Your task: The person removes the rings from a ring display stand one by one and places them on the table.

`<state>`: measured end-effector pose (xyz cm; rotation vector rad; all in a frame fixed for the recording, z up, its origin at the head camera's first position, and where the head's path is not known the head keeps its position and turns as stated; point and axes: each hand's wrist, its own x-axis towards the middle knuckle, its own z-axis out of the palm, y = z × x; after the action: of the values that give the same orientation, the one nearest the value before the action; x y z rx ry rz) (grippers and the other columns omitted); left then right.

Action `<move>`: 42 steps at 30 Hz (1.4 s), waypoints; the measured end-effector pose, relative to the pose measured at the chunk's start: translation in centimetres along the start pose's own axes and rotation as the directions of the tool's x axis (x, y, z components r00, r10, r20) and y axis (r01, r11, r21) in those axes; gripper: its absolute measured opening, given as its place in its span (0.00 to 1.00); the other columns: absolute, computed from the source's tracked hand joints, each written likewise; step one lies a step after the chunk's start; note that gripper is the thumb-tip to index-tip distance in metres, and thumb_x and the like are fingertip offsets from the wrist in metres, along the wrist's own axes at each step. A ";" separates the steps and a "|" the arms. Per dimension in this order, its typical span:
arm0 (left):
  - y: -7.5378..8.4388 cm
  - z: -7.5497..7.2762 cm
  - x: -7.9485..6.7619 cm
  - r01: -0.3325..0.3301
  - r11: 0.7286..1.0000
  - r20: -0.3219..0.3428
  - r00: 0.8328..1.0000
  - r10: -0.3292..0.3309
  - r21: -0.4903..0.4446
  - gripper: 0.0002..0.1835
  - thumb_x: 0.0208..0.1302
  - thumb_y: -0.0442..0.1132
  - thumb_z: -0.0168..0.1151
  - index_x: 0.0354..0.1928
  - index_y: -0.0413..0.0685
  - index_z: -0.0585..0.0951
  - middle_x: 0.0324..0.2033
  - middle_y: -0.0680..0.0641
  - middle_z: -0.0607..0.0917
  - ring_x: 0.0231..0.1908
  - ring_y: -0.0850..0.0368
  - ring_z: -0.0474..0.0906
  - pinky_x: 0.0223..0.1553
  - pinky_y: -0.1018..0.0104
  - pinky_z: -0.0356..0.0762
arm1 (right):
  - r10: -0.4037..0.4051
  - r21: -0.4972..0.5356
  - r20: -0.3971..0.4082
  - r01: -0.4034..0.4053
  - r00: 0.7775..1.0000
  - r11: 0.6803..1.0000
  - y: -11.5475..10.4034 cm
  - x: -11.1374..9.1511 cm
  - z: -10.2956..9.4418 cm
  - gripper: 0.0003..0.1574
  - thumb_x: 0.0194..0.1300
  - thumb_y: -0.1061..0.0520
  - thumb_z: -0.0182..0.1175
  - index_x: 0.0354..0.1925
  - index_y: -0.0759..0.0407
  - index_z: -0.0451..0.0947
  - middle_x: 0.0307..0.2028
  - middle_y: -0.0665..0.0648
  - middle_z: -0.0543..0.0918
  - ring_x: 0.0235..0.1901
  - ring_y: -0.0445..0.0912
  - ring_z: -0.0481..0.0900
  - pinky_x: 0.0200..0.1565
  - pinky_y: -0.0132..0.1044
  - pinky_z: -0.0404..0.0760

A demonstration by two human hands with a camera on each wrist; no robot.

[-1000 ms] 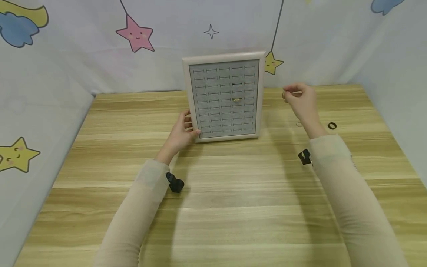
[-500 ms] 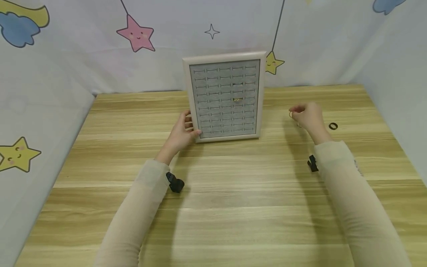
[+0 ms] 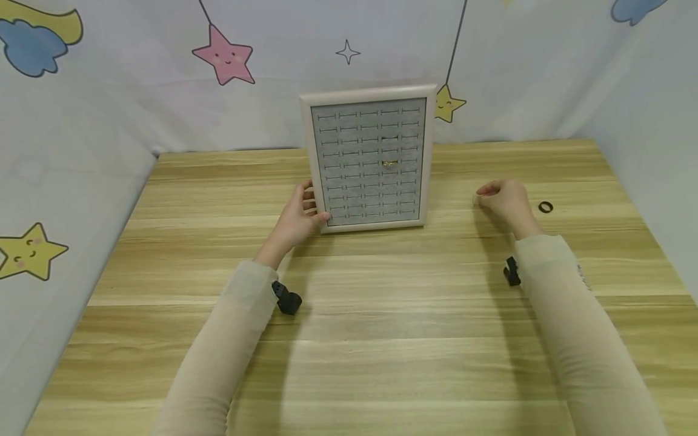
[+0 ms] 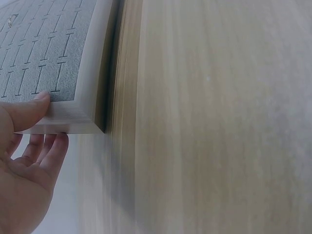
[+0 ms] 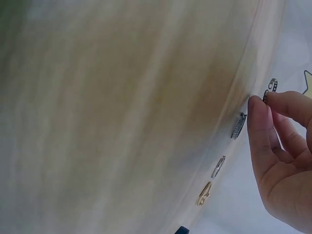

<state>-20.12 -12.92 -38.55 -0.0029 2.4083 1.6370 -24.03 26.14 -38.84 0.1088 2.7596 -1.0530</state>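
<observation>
A pale-framed display board (image 3: 367,163) with a grey slotted face stands tilted at the back of the table. My left hand (image 3: 297,218) grips its lower left edge, thumb on the front and fingers behind, as the left wrist view also shows (image 4: 29,156). One gold ring (image 3: 389,163) sits in a slot. My right hand (image 3: 507,203) is low over the table, right of the board. In the right wrist view, its thumb and forefinger pinch a patterned silvery ring (image 5: 272,87). Beside the fingertips lies a sparkling silver ring (image 5: 239,126).
A thin silver ring (image 5: 218,166), a gold ring (image 5: 204,193) and a black ring (image 3: 546,207) lie in a row on the wooden table (image 3: 392,339). A printed curtain (image 3: 294,54) hangs behind the board.
My right hand has come down and a little to the right, toward the tabletop, with a ring in its fingertips. My left hand and the board have stayed in place.
</observation>
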 end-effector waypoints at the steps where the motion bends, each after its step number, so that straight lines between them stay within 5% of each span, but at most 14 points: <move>1: 0.0 0.0 0.0 -0.002 1.000 -0.001 1.000 0.002 0.000 0.41 0.62 0.27 0.60 0.72 0.47 0.52 0.65 0.38 0.65 0.65 0.44 0.66 0.68 0.55 0.67 | 0.005 0.001 0.003 -0.005 1.000 1.000 0.1 0.0 0.0 0.17 0.66 0.63 0.54 0.49 0.73 0.76 0.47 0.73 0.78 0.48 0.61 0.74 0.51 0.52 0.75; 11: 0.0 -0.1 0.0 0.005 1.000 0.005 1.000 -0.005 -0.005 0.41 0.62 0.27 0.60 0.72 0.47 0.51 0.66 0.38 0.64 0.65 0.43 0.65 0.68 0.55 0.67 | 0.026 0.018 0.030 -0.026 0.999 0.999 -0.1 -0.1 -0.4 0.20 0.68 0.60 0.53 0.53 0.72 0.74 0.52 0.74 0.77 0.50 0.63 0.73 0.55 0.56 0.74; 15: 0.1 -0.1 -0.1 0.008 1.000 0.007 1.000 -0.008 -0.005 0.40 0.62 0.27 0.60 0.72 0.47 0.51 0.66 0.37 0.64 0.65 0.43 0.65 0.68 0.54 0.67 | 0.019 0.026 -0.014 -0.019 1.000 0.999 -0.8 0.0 -0.7 0.20 0.70 0.57 0.51 0.54 0.70 0.75 0.51 0.72 0.77 0.42 0.54 0.77 0.40 0.39 0.80; 18: 0.1 -0.1 -0.1 0.000 1.000 0.000 1.000 0.000 0.001 0.40 0.62 0.27 0.60 0.72 0.47 0.52 0.65 0.38 0.65 0.65 0.43 0.65 0.67 0.54 0.68 | -0.008 0.037 -0.087 0.011 0.996 0.999 -2.0 0.0 -0.7 0.20 0.70 0.55 0.51 0.53 0.67 0.76 0.50 0.70 0.79 0.38 0.46 0.76 0.30 0.25 0.73; 22: -0.1 -0.1 -0.1 -0.009 1.000 0.000 1.000 0.009 0.007 0.40 0.62 0.27 0.60 0.72 0.48 0.52 0.65 0.38 0.65 0.65 0.43 0.66 0.67 0.54 0.68 | -0.070 0.073 -0.197 0.086 0.978 0.994 -4.3 -0.3 -0.4 0.21 0.71 0.53 0.51 0.54 0.65 0.77 0.51 0.68 0.80 0.43 0.49 0.76 0.35 0.25 0.71; 31: -0.1 0.0 0.0 -0.010 1.000 0.000 1.000 0.010 0.006 0.41 0.62 0.27 0.60 0.72 0.47 0.51 0.65 0.38 0.65 0.65 0.43 0.66 0.67 0.54 0.68 | -0.298 0.110 -0.438 0.380 0.848 0.919 -9.1 -0.6 2.4 0.15 0.68 0.62 0.53 0.46 0.68 0.81 0.43 0.66 0.85 0.40 0.54 0.82 0.36 0.14 0.71; 37: -0.3 0.0 0.2 -0.005 1.000 0.003 1.000 0.005 0.000 0.41 0.62 0.27 0.60 0.72 0.47 0.51 0.65 0.37 0.65 0.65 0.43 0.66 0.68 0.54 0.68 | -0.343 0.132 -0.562 0.491 0.752 0.861 -11.0 -1.1 3.8 0.13 0.66 0.65 0.53 0.45 0.71 0.80 0.41 0.68 0.84 0.37 0.54 0.83 0.35 0.13 0.72; 42: -0.3 0.1 0.1 0.000 1.000 -0.001 1.000 0.000 0.010 0.41 0.62 0.27 0.60 0.72 0.47 0.51 0.66 0.38 0.64 0.65 0.43 0.65 0.68 0.55 0.68 | -0.506 0.040 -0.524 0.614 0.685 0.789 -11.7 -1.5 4.7 0.11 0.64 0.69 0.54 0.42 0.72 0.80 0.39 0.68 0.83 0.36 0.53 0.80 0.35 0.17 0.73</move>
<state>-20.19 -12.95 -38.85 -0.0022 2.4174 1.6259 -23.46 14.28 -34.32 -0.5823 3.2124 -1.6806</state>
